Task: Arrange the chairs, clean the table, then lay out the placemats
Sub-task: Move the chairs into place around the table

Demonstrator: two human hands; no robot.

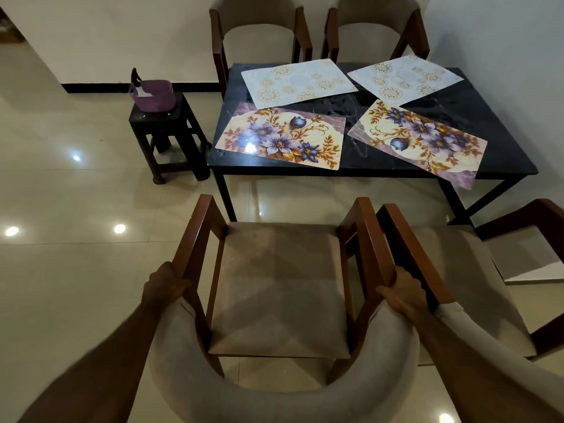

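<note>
A wooden chair with a beige seat (280, 285) stands in front of me, facing the black table (476, 117). My left hand (163, 285) grips its left armrest near the curved backrest. My right hand (403, 293) grips the right armrest. A second chair (457, 270) stands close beside it on the right, and two more (259, 25) (375, 22) stand at the table's far side by the wall. On the table lie several placemats: two pale patterned ones (299, 82) (406, 79) at the back, two floral ones (280, 137) (421, 138) at the front, the right one hanging over the edge.
A small dark stool (166, 129) stands left of the table and carries a purple basket (152, 94) with a spray bottle in it. Glossy beige floor tiles spread to the left. A white wall runs behind the far chairs.
</note>
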